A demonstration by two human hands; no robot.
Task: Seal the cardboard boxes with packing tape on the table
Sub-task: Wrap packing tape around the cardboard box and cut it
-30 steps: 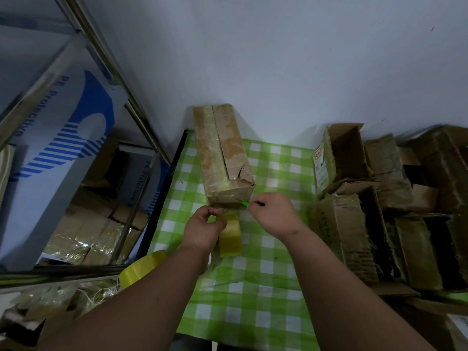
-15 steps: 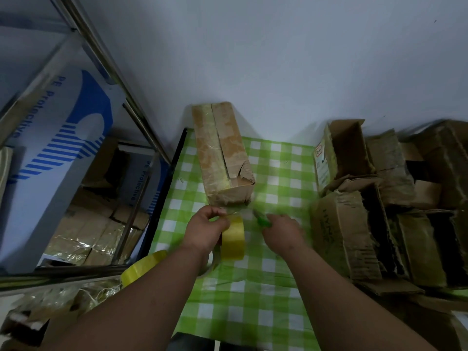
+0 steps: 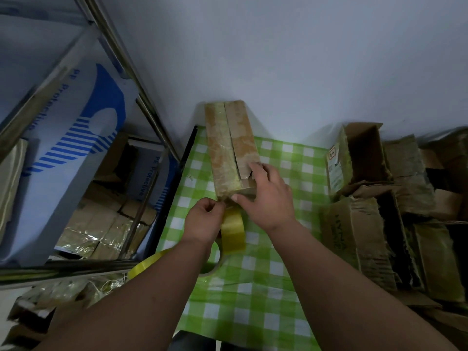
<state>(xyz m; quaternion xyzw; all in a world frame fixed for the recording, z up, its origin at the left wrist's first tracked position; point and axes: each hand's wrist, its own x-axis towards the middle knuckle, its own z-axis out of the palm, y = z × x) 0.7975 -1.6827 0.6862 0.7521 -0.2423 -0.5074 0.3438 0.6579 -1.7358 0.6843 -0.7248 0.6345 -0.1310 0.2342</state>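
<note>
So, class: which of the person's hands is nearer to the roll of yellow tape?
Left. The left hand pinches the tape's end right beside the roll of yellow tape; the right hand rests on the cardboard box beyond it.

The long box (image 3: 231, 150) is worn brown cardboard, its top glossy under clear tape. The tape roll (image 3: 233, 230) is shiny yellowish plastic film. The green-checked tablecloth (image 3: 255, 282) looks smooth and slightly sheeny. The open boxes (image 3: 367, 239) are rough, frayed cardboard. The shelf rack (image 3: 141, 102) is polished metal.
</note>
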